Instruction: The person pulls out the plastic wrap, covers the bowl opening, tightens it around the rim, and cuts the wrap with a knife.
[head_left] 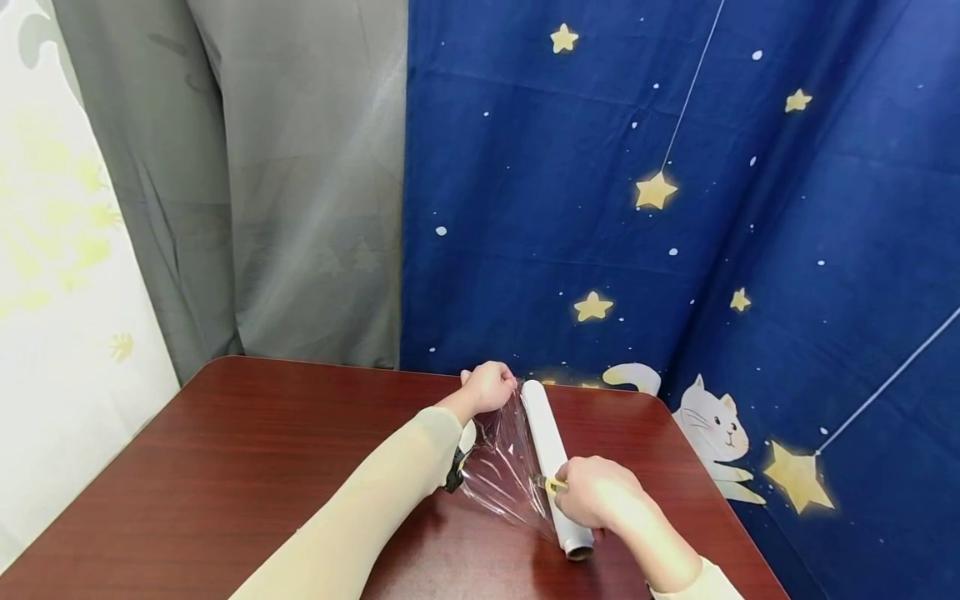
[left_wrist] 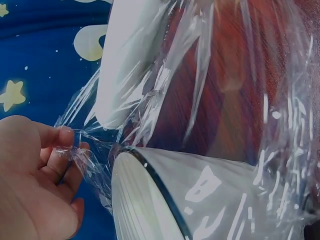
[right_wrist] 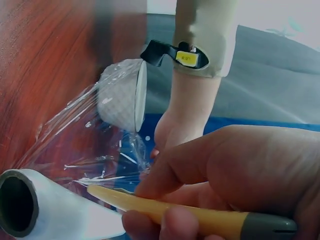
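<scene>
My left hand (head_left: 489, 386) pinches the far edge of a sheet of clear cling film (head_left: 501, 467). The film stretches from the white cling film roll (head_left: 547, 433), lying lengthwise on the table. In the left wrist view, the film passes over a white bowl (left_wrist: 220, 187) with a dark line at its rim; my left forearm mostly hides this bowl in the head view. My right hand (head_left: 597, 492) grips a yellow utility knife (right_wrist: 205, 217) with a grey end. Its tip is beside the roll, by the film; whether it touches the film I cannot tell.
The dark red wooden table (head_left: 247, 450) has its far edge against a grey curtain (head_left: 315, 208) and a blue star-patterned curtain (head_left: 525, 208). A black strap with a yellow tag (right_wrist: 189, 58) is around my left wrist.
</scene>
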